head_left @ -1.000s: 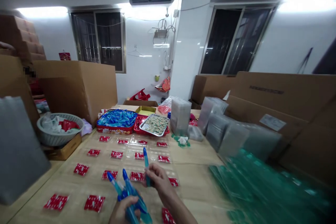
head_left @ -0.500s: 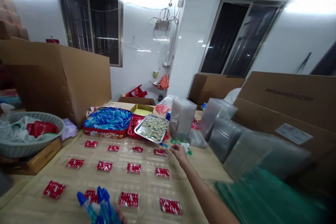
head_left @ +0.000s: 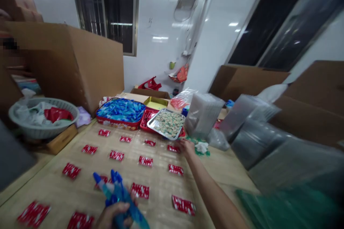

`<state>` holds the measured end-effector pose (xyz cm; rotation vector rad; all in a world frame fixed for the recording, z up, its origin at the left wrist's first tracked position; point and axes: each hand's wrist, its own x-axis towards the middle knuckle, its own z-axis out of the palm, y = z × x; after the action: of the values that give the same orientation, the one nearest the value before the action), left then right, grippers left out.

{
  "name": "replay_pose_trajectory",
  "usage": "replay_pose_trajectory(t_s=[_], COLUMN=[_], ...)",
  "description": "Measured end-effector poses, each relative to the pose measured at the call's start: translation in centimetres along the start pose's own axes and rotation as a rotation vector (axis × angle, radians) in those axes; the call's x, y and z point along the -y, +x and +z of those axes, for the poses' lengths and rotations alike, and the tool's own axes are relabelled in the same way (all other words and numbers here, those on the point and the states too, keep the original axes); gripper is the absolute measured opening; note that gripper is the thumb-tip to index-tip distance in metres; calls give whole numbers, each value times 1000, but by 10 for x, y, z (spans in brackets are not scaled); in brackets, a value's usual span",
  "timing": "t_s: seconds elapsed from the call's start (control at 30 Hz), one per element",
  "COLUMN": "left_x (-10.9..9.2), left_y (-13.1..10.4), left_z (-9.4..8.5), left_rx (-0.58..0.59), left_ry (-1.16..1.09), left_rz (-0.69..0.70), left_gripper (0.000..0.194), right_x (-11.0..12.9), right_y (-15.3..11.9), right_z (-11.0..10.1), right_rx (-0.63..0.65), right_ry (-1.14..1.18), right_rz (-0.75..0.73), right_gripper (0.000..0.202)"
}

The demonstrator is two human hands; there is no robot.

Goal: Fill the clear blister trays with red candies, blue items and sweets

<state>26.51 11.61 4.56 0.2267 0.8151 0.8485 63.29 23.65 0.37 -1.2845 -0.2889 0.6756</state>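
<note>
Blue pen-like pieces (head_left: 120, 109) fill the red container (head_left: 118, 124).

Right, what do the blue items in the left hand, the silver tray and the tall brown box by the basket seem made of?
Blue items: probably plastic, glossy, partly see-through.
Silver tray: likely metal, judging by its shiny rim.
Tall brown box: apparently cardboard, matt, with a sharp upright fold.
</note>
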Motion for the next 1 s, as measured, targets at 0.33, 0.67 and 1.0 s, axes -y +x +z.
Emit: replay_pose_trajectory(t_s=[0.33,0.67,1.0], left_x=[-15,-25,-59], left_y=[-9,-4,17], left_z=[25,21,4], left_rx=[-103,-182,-179], left_ry=[-170,-62,-30], left_rz=[18,76,130], left_gripper=[28,15,34], right_x=[17,3,-30], right_y=[-176,-277,-197], right_z=[-11,34,76], right_rx=[489,875,544], right_ry=[-180,-679,-94], right_rz=[111,-326,152], right_gripper=[25,33,36])
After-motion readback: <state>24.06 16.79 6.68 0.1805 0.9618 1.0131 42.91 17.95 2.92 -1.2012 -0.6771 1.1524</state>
